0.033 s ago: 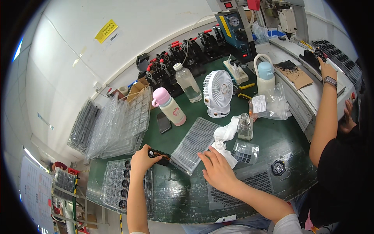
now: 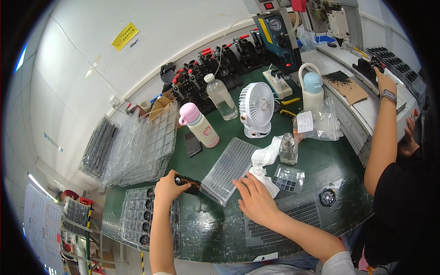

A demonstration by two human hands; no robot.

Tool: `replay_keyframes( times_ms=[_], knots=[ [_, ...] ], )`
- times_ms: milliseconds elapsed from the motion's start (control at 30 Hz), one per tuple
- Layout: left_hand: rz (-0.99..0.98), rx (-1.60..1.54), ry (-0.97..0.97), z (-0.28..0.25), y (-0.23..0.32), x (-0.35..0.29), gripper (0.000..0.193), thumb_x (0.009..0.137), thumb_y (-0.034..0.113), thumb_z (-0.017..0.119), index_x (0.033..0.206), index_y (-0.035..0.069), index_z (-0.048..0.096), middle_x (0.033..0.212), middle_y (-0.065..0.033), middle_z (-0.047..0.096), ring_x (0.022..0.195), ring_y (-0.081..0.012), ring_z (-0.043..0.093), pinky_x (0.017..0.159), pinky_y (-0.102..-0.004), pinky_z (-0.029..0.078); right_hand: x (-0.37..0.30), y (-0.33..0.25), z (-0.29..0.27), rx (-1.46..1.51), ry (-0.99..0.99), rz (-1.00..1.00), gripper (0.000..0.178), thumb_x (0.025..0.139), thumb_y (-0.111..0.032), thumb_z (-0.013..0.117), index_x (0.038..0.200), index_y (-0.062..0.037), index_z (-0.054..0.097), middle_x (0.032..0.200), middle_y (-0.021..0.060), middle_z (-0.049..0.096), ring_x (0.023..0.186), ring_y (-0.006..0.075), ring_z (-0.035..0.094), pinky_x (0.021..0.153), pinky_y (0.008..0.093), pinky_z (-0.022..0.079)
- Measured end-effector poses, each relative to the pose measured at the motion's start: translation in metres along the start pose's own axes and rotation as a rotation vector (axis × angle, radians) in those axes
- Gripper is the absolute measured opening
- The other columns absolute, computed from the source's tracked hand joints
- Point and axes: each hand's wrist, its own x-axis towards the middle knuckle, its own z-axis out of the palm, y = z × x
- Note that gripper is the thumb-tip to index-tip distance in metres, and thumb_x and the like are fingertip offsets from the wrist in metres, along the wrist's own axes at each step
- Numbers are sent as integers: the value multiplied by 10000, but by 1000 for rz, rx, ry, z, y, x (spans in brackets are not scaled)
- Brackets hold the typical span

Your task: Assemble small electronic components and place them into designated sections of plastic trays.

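Left hand (image 2: 166, 188) closed on a black part (image 2: 189, 184), thumb on the near side, fingers curled behind. Right hand (image 2: 256, 202) well apart from the left, fingers spread and loosely bent; black part lies to its left, across the near end of the gridded tray (image 2: 230, 167), taken here as landmark.

Black part: just beside the tray's near left corner; from where I stand, cannot tell whether the two touch. Right fingertips: at the tray's right edge; contact cannot be told.

Left of the tray, partly behind the left forearm: a clear pocketed tray (image 2: 134, 208) with round black pieces in one column. Right of it: crumpled white cloth (image 2: 266, 158), then a small glass bottle (image 2: 288, 153) and a clear packet (image 2: 295, 175) of dark squares. Nearer the worker than the tray, partly under the right forearm: a sheet (image 2: 300, 215) with rows of small dark pieces.

Beyond the tray: a phone (image 2: 193, 144), a pink-capped bottle (image 2: 201, 128), a white fan (image 2: 256, 107), upright.

Far right of the tray: a co-worker's hand (image 2: 386, 82) on a black fixture (image 2: 364, 68) at a machine.
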Motion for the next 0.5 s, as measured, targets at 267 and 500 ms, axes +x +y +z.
replay_keyframes(
  times_ms=[267,500],
  knots=[
    [-14,64,25,12,2,4,534,612,422,773,972,60,616,848,-155,676,806,-322,661,699,-401,521,0,-1,-1,0,-5,-2,610,730,-117,658,1279,0,420,1206,169,478,1237,350,375,1015,422,344],
    [20,-203,32,-6,-8,-4,483,607,328,783,963,41,629,812,-135,676,780,-275,664,712,-366,512,1,-1,-3,25,-24,13,612,724,-99,658,1279,-9,418,1211,162,472,1246,358,362,1024,429,335]
  ],
)
